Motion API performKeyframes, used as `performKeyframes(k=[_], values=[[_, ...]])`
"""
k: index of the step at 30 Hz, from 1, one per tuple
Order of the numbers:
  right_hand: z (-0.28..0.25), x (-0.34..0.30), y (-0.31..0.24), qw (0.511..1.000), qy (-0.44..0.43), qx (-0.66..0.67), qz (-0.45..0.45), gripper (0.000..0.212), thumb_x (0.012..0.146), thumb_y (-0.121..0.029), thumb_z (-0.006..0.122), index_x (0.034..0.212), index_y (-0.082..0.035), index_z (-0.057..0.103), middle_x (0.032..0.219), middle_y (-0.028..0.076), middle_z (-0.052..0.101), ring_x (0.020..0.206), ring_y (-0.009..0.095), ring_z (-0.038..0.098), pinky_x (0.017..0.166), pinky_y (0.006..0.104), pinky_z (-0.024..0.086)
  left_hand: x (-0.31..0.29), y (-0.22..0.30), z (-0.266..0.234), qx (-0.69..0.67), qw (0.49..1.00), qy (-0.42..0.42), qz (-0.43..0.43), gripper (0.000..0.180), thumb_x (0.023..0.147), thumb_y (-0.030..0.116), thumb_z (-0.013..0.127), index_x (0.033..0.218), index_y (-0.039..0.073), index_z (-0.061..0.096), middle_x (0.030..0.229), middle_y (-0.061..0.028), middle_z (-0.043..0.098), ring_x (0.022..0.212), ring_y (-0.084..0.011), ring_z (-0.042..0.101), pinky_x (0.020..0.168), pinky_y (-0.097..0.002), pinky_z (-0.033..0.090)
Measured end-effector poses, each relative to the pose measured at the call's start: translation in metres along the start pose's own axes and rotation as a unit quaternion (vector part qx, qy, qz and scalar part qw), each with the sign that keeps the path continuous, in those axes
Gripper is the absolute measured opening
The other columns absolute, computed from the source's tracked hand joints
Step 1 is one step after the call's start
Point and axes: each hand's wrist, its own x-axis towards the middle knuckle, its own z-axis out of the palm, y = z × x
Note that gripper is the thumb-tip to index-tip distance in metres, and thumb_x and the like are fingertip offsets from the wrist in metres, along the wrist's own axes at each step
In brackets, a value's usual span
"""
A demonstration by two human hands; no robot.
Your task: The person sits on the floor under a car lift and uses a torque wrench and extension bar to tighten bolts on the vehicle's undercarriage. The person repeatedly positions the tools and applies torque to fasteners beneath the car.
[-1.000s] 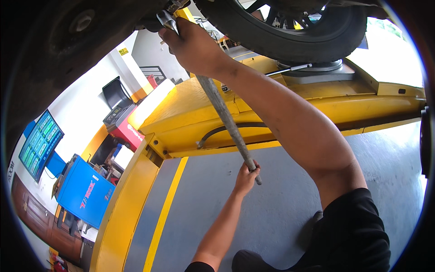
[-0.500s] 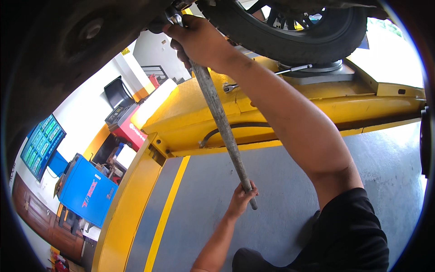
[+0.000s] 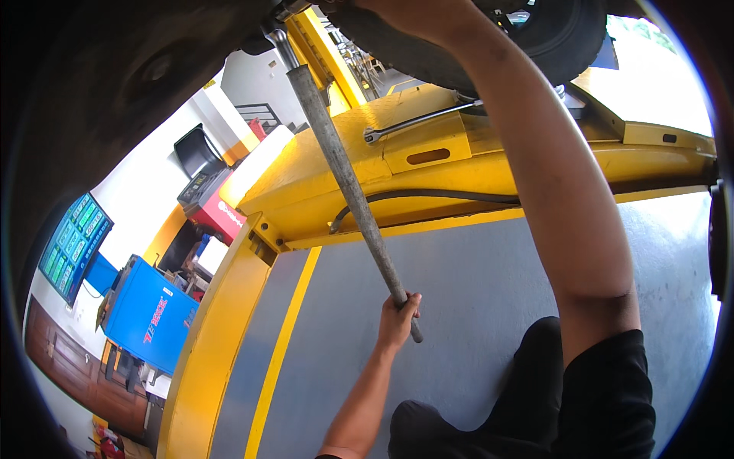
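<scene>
A long grey metal pipe (image 3: pixel 348 183) hangs at a slant under the vehicle. Its upper end is sleeved over the chrome handle of a wrench (image 3: pixel 283 47), whose head meets dark parts of the underside. My left hand (image 3: pixel 399 317) is wrapped round the pipe near its lower end. My right hand (image 3: pixel 417 17) is raised at the top edge in front of the tyre (image 3: pixel 562 50), away from the pipe. Its fingers are cut off by the frame, so I cannot tell what they touch.
A ratchet (image 3: pixel 420 122) lies on the yellow lift platform (image 3: pixel 321 157), below the wheel. A black hose (image 3: pixel 428 193) runs along the platform's side. To the left are a blue cabinet (image 3: pixel 151 314), a red machine (image 3: pixel 210 206) and a wall screen (image 3: pixel 75 249). The vehicle's dark underside (image 3: pixel 115 99) hangs overhead.
My right hand has let go of the pipe's upper part and moved up and right toward the tyre. My left hand still grips the lower end, slightly higher and further left in view.
</scene>
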Motion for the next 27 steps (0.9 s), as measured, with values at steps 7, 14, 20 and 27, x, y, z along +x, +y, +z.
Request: performKeyframes(k=[7, 14, 20, 27], values=[[0.015, -0.005, 0.031, 0.989, -0.104, -0.101, -0.041, 0.044, 0.089, -0.012, 0.057, 0.131, 0.001, 0.061, 0.134, 0.026, 0.062, 0.13, 0.041, 0.054, 0.115, 0.0467, 0.04, -0.015, 0.006, -0.004, 0.056, 0.998, 0.003, -0.014, 0.027, 0.1, 0.027, 0.068, 0.092, 0.004, 0.057, 0.074, -0.0019, 0.056, 0.071, -0.0138, 0.059, 0.071, -0.0327, 0.051], [-0.004, 0.004, 0.015, 0.967, -0.179, -0.092, 0.158, 0.034, 0.088, -0.006, 0.055, 0.119, 0.003, 0.067, 0.12, 0.028, 0.068, 0.114, 0.039, 0.066, 0.099, 0.045, 0.054, -0.041, 0.02, 0.0, 0.071, 0.996, -0.011, -0.043, 0.02, 0.1, 0.018, 0.067, 0.097, 0.005, 0.053, 0.075, -0.0015, 0.055, 0.072, -0.0136, 0.059, 0.072, -0.0322, 0.051], [-0.001, 0.006, 0.01, 0.969, -0.184, -0.065, 0.154, 0.036, 0.089, -0.008, 0.055, 0.122, 0.002, 0.065, 0.122, 0.029, 0.066, 0.115, 0.041, 0.065, 0.099, 0.0466, 0.053, -0.103, 0.045, -0.022, 0.105, 0.991, -0.011, -0.079, 0.021, 0.099, 0.019, 0.068, 0.096, 0.005, 0.053, 0.075, -0.0022, 0.057, 0.072, -0.0135, 0.059, 0.071, -0.0325, 0.05], [-0.001, 0.004, 0.01, 0.968, -0.186, -0.071, 0.155, 0.041, 0.089, -0.01, 0.056, 0.128, 0.002, 0.06, 0.13, 0.03, 0.06, 0.121, 0.045, 0.059, 0.104, 0.049, 0.049, -0.179, 0.107, -0.037, 0.098, 0.981, -0.006, -0.166, 0.022, 0.098, 0.019, 0.069, 0.092, 0.005, 0.053, 0.074, -0.0039, 0.06, 0.072, -0.0138, 0.061, 0.071, -0.0322, 0.05]])
